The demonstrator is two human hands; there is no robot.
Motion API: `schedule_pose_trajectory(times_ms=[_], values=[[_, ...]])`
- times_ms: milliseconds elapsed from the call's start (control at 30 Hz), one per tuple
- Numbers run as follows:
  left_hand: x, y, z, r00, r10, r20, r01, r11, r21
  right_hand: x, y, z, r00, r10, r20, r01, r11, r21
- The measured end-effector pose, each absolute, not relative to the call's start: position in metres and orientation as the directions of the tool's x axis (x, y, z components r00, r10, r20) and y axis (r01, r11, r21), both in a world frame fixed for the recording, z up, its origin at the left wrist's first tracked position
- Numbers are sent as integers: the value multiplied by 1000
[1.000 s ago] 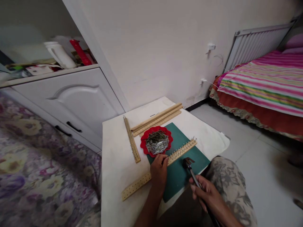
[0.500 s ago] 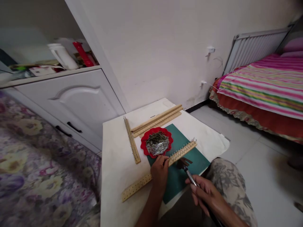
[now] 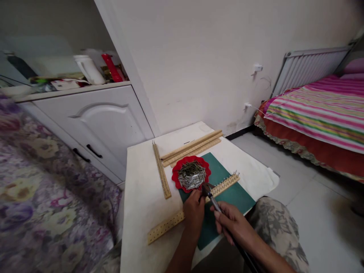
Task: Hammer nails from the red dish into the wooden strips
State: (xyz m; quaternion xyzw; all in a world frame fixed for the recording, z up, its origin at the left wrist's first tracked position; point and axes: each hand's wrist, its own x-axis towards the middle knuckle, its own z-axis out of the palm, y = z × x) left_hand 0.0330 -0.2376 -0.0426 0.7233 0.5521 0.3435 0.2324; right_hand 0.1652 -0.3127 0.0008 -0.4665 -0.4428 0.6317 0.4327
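Note:
My right hand (image 3: 231,220) is wrapped around the handle of a hammer (image 3: 215,204). The hammer's head is low over a wooden strip (image 3: 166,227), close against my left fingertips. My left hand (image 3: 193,208) is pinched on that strip near its middle; whatever is between the fingertips is hidden. Nails stand in rows along the strip's right part, while its left part shows rows of holes. The strip lies slantwise across a green mat (image 3: 243,199). Just behind my left hand, a red scalloped bowl (image 3: 174,177) holds a heap of loose nails (image 3: 191,175).
Another narrow wooden strip (image 3: 162,172) with nails lies left of the bowl. More wooden strips (image 3: 193,146) lie at the back of the white-covered table (image 3: 136,182). A white cabinet (image 3: 105,125) stands at the left, a striped bed (image 3: 321,110) at the right.
My right hand has brought the hammer left and up, from beside the strip to my left fingertips. My left hand stays pinched at the strip. The view has shifted slightly.

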Motion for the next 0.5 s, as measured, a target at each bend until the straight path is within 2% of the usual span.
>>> schedule_pose_trajectory(times_ms=[133,500], values=[[32,-237,-43,149,963,224,637,-267,724,165,-314,3,-186,960,-207,-99,-228,-969],[33,-238,-44,131,968,214,605,-249,756,163,-312,2,-207,956,-207,-151,-240,-959]])
